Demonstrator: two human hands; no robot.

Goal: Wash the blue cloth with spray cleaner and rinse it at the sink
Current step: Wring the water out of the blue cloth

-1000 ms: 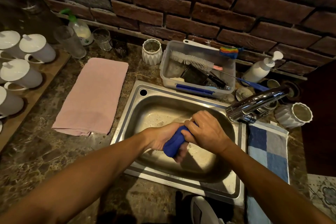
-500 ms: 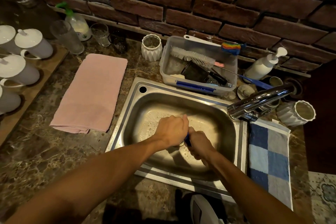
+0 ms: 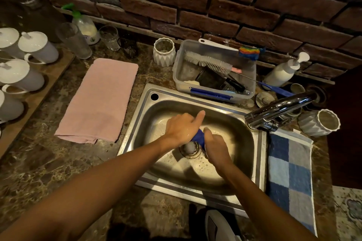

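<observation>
Blue cloth [image 3: 198, 136] bunched into a tight roll over sink [image 3: 260, 162] basin, directly above foamy drain [image 3: 190, 147]. Gripped at one end by left hand [image 3: 181, 128], index finger extended; gripped at other end by right hand [image 3: 216, 147], fingers curled round it. Faucet [image 3: 274, 108] spout to the right, above basin rim.

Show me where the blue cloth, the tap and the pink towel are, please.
blue cloth [image 3: 198, 136]: head view, on the twisted part showing between the two hands.
tap [image 3: 282, 107]: head view, middle of the chrome spout.
pink towel [image 3: 101, 98]: head view, centre of the folded top face.
</observation>
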